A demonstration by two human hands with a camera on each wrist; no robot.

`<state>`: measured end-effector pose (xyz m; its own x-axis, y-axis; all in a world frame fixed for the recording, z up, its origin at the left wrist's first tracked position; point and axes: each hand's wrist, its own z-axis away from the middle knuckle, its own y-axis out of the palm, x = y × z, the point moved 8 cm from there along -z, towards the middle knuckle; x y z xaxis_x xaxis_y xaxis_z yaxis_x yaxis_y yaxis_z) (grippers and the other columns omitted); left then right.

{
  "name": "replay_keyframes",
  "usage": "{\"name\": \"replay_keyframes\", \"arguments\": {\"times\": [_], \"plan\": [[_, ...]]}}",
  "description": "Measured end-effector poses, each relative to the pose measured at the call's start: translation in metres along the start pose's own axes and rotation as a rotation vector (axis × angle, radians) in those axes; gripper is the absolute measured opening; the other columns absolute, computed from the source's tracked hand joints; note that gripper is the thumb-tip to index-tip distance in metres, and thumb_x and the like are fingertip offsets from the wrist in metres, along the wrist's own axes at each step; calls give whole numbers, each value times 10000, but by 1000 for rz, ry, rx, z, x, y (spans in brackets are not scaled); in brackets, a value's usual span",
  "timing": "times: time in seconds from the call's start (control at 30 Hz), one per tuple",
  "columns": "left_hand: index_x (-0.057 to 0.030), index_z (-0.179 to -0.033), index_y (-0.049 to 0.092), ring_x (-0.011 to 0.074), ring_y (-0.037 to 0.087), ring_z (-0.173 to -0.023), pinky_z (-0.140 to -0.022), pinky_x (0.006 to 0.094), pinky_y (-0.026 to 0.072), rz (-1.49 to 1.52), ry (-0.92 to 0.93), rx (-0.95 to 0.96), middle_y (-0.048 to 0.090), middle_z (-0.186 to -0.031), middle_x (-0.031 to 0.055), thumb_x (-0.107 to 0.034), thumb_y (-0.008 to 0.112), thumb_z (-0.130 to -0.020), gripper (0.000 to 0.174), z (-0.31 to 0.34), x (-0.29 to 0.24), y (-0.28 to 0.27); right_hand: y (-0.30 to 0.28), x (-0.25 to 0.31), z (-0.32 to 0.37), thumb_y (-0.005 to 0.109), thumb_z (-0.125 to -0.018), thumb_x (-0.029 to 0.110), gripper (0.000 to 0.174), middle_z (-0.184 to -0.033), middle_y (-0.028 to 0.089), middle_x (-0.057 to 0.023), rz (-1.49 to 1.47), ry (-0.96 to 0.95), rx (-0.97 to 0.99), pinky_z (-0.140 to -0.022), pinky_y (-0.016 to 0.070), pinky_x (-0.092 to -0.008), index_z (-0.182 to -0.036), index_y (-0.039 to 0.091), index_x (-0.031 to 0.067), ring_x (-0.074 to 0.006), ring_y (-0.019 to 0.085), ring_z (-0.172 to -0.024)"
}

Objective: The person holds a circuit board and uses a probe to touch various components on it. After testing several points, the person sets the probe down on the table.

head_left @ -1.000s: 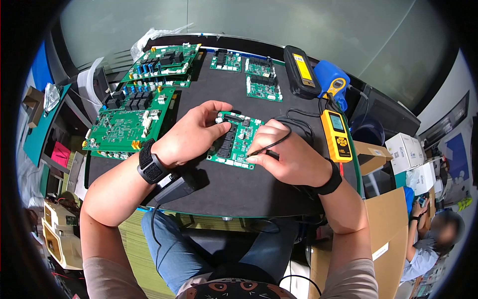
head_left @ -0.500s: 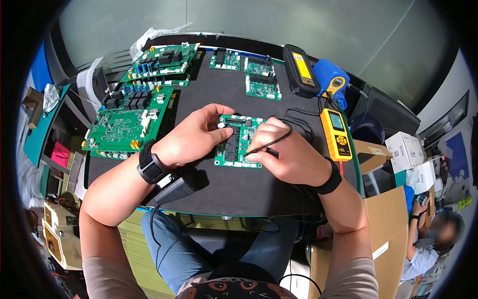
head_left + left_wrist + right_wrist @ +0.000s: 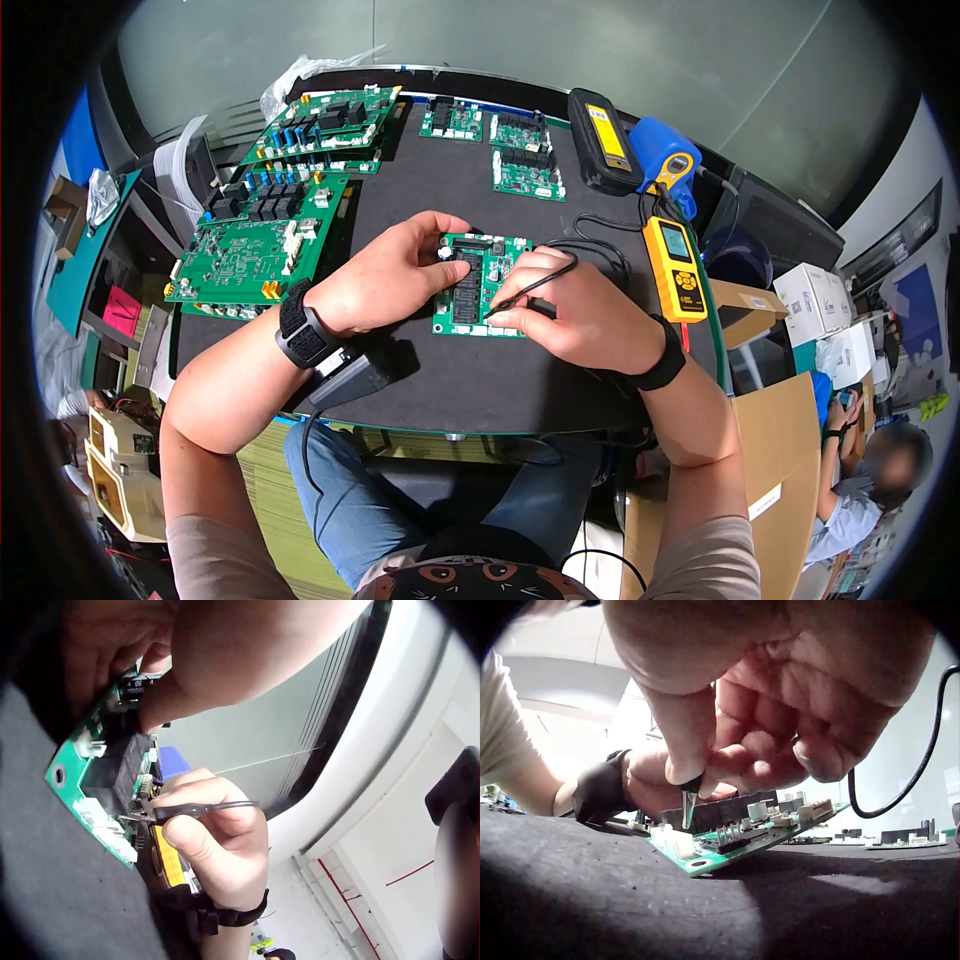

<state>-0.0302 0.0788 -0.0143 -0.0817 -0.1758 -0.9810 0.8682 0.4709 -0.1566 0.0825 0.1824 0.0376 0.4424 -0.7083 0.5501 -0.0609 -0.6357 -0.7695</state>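
Observation:
A green circuit board [image 3: 497,262] with a row of black relays lies on the dark mat under both hands. The left hand [image 3: 385,275] grips its left edge, thumb on the black parts and fingers at the far side. In the right hand [image 3: 575,310] a thin black cabled probe [image 3: 530,292] is pinched between thumb and fingers, its tip at the board's near right part. The right wrist view shows the probe's tip [image 3: 689,810] beside a white connector, with the board [image 3: 705,862] tilted, its near corner off the mat.
Large green boards [image 3: 240,255] are stacked at the left; smaller boards [image 3: 527,172] lie at the back. To the right are a yellow meter [image 3: 677,270], a black case [image 3: 604,140] and a blue device [image 3: 667,160]. A black box [image 3: 350,375] with a cable is by the left wrist.
The circuit board has shifted slightly right and turned a little straighter, with the left hand still gripping it. The probe tip in the right hand has moved slightly left.

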Motion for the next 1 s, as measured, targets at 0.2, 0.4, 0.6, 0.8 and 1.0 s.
{"name": "replay_keyframes", "arguments": {"times": [0.2, 0.4, 0.6, 0.8, 1.0], "plan": [[10, -1438, 441, 125, 569, -1179, -1028, 296, 481, 17, -43, 10, 608, -1291, 93, -34, 612, -1016, 457, 2, 1, 2, 5, -9, 1, 732, -870, 123, 113, -911, 692, -79, -66, 110, 47, -839, 495, -358, -946, 742, 39, -255, 645, -878], [16, -1473, 406, 136, 567, -1203, -1043, 299, 478, 7, -11, 10, 602, -1309, 107, -24, 608, -1014, 504, 1, 0, 1, 4, -11, 2, 758, -860, 90, 151, -883, 704, -81, -175, 227, 55, -668, 499, -284, -980, 730, 2, -147, 631, -734], [15, -1464, 415, 131, 575, -1173, -1019, 299, 490, 3, -16, 20, 610, -1291, 102, -32, 610, -1016, 491, 3, -3, 2, 7, -17, 3, 768, -857, 97, 172, -877, 698, -73, -228, 253, 65, -664, 493, -280, -996, 724, 6, -153, 621, -741], [9, -1459, 423, 124, 577, -1145, -995, 296, 495, -13, -11, 12, 616, -1267, 102, -44, 616, -1017, 485, 5, -6, 2, 5, -12, 1, 763, -852, 116, 143, -896, 685, -76, -121, 149, 41, -744, 509, -342, -965, 726, 37, -227, 637, -858], [13, -1447, 436, 123, 579, -1142, -993, 293, 494, -26, 0, 21, 620, -1262, 90, -46, 611, -1021, 465, 3, -3, 1, 5, -9, 1, 747, -857, 146, 132, -916, 701, -72, -4, 123, 56, -856, 487, -374, -949, 736, 52, -270, 637, -916]]}}
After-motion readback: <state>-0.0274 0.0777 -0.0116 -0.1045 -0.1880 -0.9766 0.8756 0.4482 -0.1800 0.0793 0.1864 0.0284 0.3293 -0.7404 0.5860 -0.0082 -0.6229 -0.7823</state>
